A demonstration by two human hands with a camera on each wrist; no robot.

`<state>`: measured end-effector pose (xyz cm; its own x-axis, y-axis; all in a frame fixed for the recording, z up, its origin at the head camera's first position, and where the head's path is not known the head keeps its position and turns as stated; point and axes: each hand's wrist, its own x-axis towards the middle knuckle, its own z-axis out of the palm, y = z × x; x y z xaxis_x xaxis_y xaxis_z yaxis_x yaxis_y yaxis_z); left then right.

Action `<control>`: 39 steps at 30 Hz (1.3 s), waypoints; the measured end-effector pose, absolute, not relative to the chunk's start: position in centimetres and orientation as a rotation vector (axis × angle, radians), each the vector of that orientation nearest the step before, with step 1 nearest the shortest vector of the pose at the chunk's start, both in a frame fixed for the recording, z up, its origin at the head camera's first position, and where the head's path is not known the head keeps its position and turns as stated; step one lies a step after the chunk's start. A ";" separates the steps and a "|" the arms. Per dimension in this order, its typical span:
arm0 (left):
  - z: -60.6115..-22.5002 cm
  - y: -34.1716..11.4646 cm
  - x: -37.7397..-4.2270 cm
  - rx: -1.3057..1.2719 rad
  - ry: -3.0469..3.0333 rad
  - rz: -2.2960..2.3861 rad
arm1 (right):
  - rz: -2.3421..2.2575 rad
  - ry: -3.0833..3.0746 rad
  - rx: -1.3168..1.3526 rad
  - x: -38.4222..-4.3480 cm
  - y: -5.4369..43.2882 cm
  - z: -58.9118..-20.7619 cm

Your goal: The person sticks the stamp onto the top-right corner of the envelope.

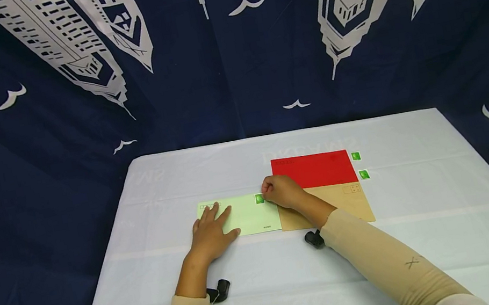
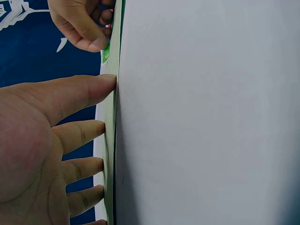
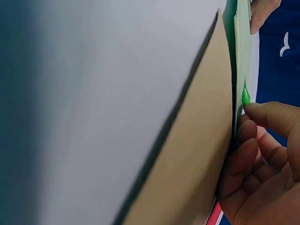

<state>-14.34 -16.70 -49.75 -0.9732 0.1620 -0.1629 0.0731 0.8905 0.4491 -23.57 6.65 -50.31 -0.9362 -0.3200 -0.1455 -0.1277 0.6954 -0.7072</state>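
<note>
A pale green envelope (image 1: 249, 220) lies on the table, a green stamp (image 1: 260, 199) at its upper right corner. My left hand (image 1: 212, 234) rests on the envelope's left part, fingers spread; in the left wrist view its thumb (image 2: 89, 89) and fingertips touch the paper. At the right end, my right hand (image 1: 283, 192) has curled fingers and pinches the stamp's edge between thumb and index finger. The right wrist view shows the thumb (image 3: 267, 112) against the stamp (image 3: 246, 93). The index fingertip's exact contact is partly hidden.
A tan envelope (image 1: 332, 205) lies beneath my right forearm, with a red envelope (image 1: 313, 168) behind it. Two more green stamps (image 1: 356, 156) lie right of these. All are on a white-covered table (image 1: 435, 233), before a dark blue patterned curtain (image 1: 220, 69).
</note>
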 end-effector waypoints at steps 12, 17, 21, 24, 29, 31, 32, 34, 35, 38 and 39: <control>-49.5 -16.6 -14.3 0.177 2.857 0.650 | -1.035 2.685 -0.326 -23.3 6.5 -49.8; -49.3 -16.6 -14.3 0.173 2.853 0.655 | -1.044 2.674 -0.321 -23.3 6.5 -49.8; -49.3 -16.6 -14.3 0.175 2.853 0.654 | -1.068 2.646 -0.316 -23.2 6.6 -49.8; -49.4 -16.6 -14.3 0.176 2.853 0.650 | -1.076 2.631 -0.332 -23.1 6.7 -49.7; -49.4 -16.6 -14.3 0.173 2.850 0.643 | -1.005 2.644 -0.423 -22.9 6.7 -49.7; -49.4 -16.6 -14.3 0.172 2.849 0.642 | -0.973 2.654 -0.459 -22.8 6.7 -49.7; -49.4 -16.5 -14.3 0.172 2.850 0.641 | -0.962 2.658 -0.475 -22.8 6.7 -49.7; -49.4 -16.5 -14.3 0.172 2.850 0.641 | -0.949 2.663 -0.494 -22.7 6.7 -49.8; -49.3 -16.5 -14.3 0.172 2.850 0.641 | -0.949 2.663 -0.495 -22.7 6.7 -49.8; -49.3 -16.5 -14.3 0.171 2.848 0.645 | -0.940 2.668 -0.500 -22.7 6.7 -49.9; -49.3 -16.5 -14.3 0.170 2.848 0.647 | -0.938 2.669 -0.499 -22.7 6.7 -49.9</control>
<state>-14.26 -16.51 -49.29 -0.9701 0.1593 -0.1834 0.0645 0.8968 0.4378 -22.65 6.68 -49.88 -0.9049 -0.4037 -0.1348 -0.2305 0.7312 -0.6421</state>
